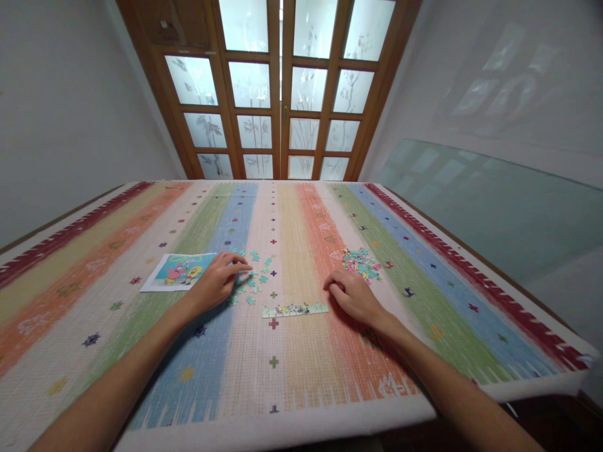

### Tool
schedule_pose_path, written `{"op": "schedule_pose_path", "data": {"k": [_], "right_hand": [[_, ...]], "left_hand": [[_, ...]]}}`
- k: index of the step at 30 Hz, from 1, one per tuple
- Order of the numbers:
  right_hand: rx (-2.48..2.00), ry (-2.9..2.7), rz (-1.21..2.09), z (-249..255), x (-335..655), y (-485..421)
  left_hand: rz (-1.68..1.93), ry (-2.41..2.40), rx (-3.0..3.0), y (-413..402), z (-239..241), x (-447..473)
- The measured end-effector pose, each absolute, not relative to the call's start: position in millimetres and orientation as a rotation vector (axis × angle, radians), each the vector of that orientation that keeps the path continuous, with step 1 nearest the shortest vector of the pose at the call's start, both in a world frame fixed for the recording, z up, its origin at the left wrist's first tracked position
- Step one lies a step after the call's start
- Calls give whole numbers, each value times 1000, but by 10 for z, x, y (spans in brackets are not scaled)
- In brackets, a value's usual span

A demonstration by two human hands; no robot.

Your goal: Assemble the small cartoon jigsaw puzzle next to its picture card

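My left hand (pixel 223 276) hovers at or just over a scatter of loose jigsaw pieces (pixel 255 289), its fingers stretched forward and slightly apart. No piece can be made out between them. Beside that wrist lies a printed cartoon picture sheet (pixel 181 273), partly covered by the hand. My right hand (pixel 351 292) rests on the cloth with its fingers curled in, and nothing shows in them. Close to its fingertips ends a joined strip of jigsaw pieces (pixel 295 310), which runs left across the yellow stripe. Just beyond the right hand sits a heap of jigsaw pieces (pixel 362 262).
A striped, patterned tablecloth (pixel 292 364) covers the large table, whose near edge runs below my forearms. Wooden doors with frosted panes (pixel 282 119) stand behind the far edge. At the right, a glass-like panel (pixel 480 201) leans along the wall.
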State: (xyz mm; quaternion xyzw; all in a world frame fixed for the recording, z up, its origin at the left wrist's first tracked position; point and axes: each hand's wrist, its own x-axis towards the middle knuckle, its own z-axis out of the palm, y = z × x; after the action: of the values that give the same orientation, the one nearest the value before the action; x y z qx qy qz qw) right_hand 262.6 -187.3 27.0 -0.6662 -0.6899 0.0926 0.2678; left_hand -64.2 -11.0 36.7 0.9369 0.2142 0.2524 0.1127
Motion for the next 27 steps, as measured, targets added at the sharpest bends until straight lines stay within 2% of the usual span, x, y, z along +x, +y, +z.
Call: {"op": "schedule_pose_path", "data": {"k": [3,8,27], "right_hand": [[-1797,-1859,229,253,2635,-1872],[-1802,-1877,226,255,2627,-1876],[-1816,-1898,220,282,2619,-1888]], "left_hand": [[759,661,2744,13,423,-762],[590,684,2735,148,473,-916],[405,687,2680,44,444,-835]]}}
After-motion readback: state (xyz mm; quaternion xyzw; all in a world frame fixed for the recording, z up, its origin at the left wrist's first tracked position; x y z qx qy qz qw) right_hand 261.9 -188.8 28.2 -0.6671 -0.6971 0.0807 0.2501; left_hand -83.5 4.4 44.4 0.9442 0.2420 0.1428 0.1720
